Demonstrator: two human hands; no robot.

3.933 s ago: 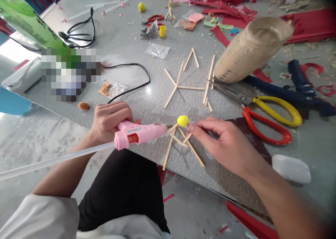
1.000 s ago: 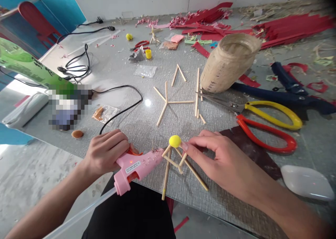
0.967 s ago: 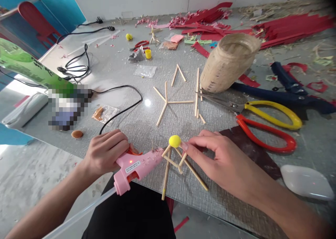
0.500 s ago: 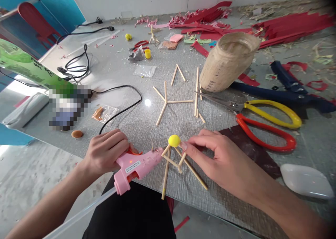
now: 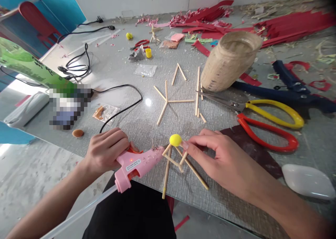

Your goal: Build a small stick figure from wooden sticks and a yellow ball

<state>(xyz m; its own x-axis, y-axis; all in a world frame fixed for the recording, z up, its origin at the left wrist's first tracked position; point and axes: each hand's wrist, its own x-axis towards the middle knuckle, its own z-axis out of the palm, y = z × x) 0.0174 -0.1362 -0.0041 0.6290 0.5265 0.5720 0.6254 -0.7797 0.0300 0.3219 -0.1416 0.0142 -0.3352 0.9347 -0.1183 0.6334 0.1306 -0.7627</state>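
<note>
A pink glue gun [image 5: 140,163] is in my left hand [image 5: 107,149], which is closed round its handle by the orange trigger. A clear glue stick [image 5: 78,211] runs out of its rear end. The nozzle meets the upper part of a small stick figure [image 5: 168,172] made of thin wooden sticks. On top of the figure sits a yellow ball [image 5: 175,140], its head. My right hand [image 5: 217,158] pinches the figure at the right side of the ball, thumb and forefinger closed. The fingertips behind the ball are partly hidden.
Joined sticks [image 5: 167,101] lie beyond my hands. Scissors [image 5: 237,106] with red and yellow handles, a pasted jar [image 5: 231,62] and a dark blue tool [image 5: 273,91] are on the right. A white rounded object [image 5: 308,181] lies near the right edge. A black cord [image 5: 123,86] curves at left.
Hardly anything differs. Both hands, the glue gun and the stick figure keep the same places relative to each other, and the whole view has shifted very slightly.
</note>
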